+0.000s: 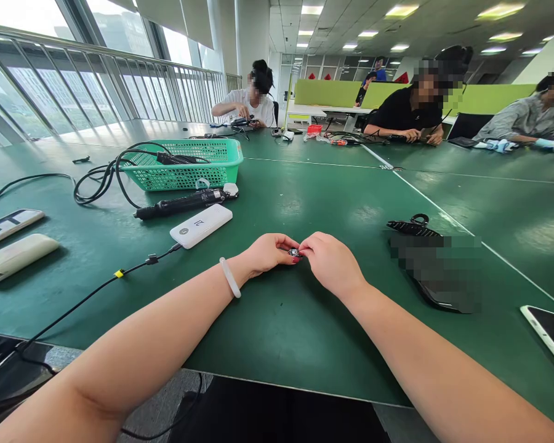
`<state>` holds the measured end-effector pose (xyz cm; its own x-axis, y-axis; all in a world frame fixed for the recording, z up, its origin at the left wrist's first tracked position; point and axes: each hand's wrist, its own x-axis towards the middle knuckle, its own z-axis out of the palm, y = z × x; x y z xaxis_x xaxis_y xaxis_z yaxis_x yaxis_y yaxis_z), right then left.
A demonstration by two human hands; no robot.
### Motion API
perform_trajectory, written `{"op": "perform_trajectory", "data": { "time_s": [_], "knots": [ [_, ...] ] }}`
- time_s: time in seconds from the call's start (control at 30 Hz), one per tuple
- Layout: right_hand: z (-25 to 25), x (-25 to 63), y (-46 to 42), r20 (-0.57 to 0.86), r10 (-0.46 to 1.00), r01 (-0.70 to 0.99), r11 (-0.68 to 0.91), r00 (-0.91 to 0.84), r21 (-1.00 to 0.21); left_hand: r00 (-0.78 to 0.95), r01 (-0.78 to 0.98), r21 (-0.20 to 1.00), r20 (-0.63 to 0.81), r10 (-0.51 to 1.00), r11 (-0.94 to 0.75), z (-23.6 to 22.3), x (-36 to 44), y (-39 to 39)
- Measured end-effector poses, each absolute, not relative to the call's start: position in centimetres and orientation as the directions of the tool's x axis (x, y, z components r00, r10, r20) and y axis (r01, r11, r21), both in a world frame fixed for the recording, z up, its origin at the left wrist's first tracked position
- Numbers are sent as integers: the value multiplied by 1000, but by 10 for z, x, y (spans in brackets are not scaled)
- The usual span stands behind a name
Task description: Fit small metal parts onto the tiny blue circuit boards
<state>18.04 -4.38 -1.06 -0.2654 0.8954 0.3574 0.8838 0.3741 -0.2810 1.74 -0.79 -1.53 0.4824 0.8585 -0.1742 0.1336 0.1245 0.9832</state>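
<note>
Between my two hands, just over the green tabletop [277,326], is a small shiny metallic piece [295,252], too small to name. My left hand [270,253], with a pale bangle [231,278] on its wrist, pinches the piece from the left between thumb and fingers. From the right, the closed fingertips of my right hand [332,261] meet the piece's other end; its fingers are mostly hidden behind the back of the hand. Nearest on the left lies a white power bank [201,226] with a black cable [133,271] plugged into it.
Beyond the power bank lie a black electric screwdriver [180,204] and a green basket [184,178] holding black cables. To the right are a dark, partly blurred object [425,271] and a phone [551,335]. Several people sit at the table's far side.
</note>
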Motion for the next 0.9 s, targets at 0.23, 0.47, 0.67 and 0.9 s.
{"op": "perform_trajectory", "data": {
  "time_s": [0.23,0.47,0.67,0.9],
  "knots": [
    [-10,180,-46,358,894,884,377,-270,-275,487,147,984,-163,858,103,-15,17,-8],
    [-5,182,-47,338,905,880,364,-256,-307,493,122,986,-156,856,110,-17,16,-7],
    [1,190,-49,286,943,864,282,-169,-417,489,95,984,-178,854,151,-14,17,-8],
    [-5,189,-47,229,952,838,290,-203,-462,435,85,981,-194,879,174,-8,19,-10]
  ]
}}
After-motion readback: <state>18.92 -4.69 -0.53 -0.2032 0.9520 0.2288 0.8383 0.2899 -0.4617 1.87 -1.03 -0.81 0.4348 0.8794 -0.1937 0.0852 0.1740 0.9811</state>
